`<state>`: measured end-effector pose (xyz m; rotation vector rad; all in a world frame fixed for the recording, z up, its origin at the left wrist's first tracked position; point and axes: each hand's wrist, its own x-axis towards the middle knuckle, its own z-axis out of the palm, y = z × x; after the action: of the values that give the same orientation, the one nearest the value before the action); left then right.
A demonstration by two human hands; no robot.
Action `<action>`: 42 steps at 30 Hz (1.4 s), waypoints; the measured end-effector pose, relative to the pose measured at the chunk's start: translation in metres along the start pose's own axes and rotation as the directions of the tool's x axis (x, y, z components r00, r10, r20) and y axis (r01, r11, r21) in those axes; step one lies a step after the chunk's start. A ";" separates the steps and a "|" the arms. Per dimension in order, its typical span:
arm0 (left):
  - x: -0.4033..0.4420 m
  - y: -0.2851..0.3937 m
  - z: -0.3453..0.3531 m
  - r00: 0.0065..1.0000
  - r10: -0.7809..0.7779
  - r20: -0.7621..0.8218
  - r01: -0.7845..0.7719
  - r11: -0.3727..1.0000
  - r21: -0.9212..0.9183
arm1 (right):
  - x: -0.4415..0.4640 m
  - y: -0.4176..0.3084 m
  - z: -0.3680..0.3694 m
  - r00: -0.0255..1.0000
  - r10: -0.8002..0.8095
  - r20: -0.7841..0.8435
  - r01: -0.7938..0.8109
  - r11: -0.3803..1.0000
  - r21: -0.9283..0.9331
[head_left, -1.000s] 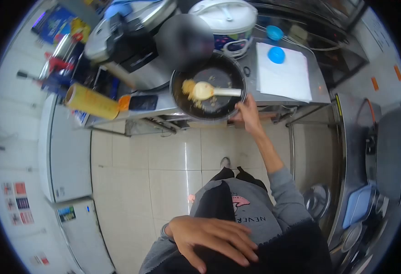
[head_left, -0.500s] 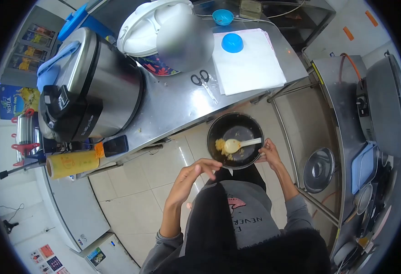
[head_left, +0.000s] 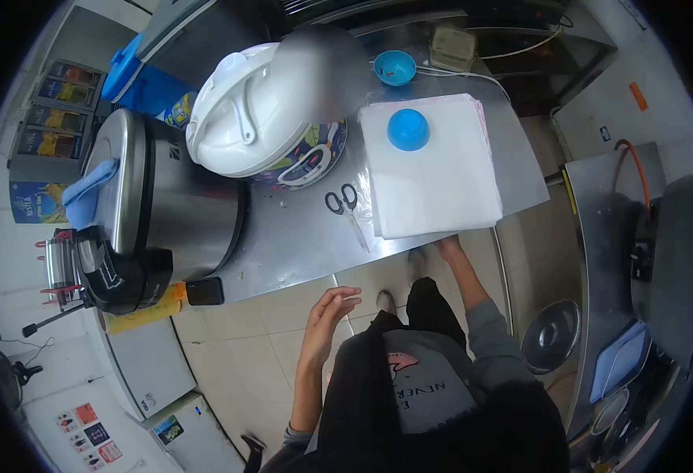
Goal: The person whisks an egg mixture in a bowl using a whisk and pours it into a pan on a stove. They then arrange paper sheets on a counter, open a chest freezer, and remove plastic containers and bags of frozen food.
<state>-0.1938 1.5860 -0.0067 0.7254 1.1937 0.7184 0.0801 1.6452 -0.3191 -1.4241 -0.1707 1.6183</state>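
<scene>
My left hand (head_left: 331,309) hovers in front of the steel table (head_left: 291,252), its fingers loosely bent with nothing visible in them. Under the table's front edge reaches my right hand (head_left: 449,246); its fingers are hidden there, so what it holds cannot be made out. Above it on the table lies a stack of white paper (head_left: 433,189) with an upturned blue bowl (head_left: 408,130) on it. Black-handled scissors (head_left: 348,211) rest left of the paper. The black pot is out of sight.
A steel cooker (head_left: 185,197) and a white rice cooker (head_left: 240,118) stand at left, with a phone (head_left: 204,292) at the table's edge. A teal bowl (head_left: 394,68) sits behind the paper. On the right are a steel basin (head_left: 551,335) and a blue tray (head_left: 619,361).
The black pot with the spoon, earlier held by my right hand, moved off the table area toward me, then out of sight. My right hand has gone beneath the table edge. The view has shifted.
</scene>
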 end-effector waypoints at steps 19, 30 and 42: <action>0.112 -0.020 0.047 0.966 0.251 -0.060 -0.202 0.880 0.430 | -0.113 -0.091 -0.021 0.634 0.714 0.297 0.508 -0.095 -0.856; 0.185 -0.006 0.066 0.873 0.485 0.051 -0.311 0.473 0.824 | -0.075 -0.289 0.166 0.618 -0.425 0.662 0.577 -0.327 -0.748; 0.213 0.040 0.055 0.914 0.403 -0.041 -0.339 0.817 0.467 | -0.034 -0.282 0.176 0.703 -0.322 0.634 0.686 0.541 -0.486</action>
<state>-0.0990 1.7753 -0.0799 1.3478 1.3821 0.8323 0.0818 1.8559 -0.0600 -1.2502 -1.5318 1.3707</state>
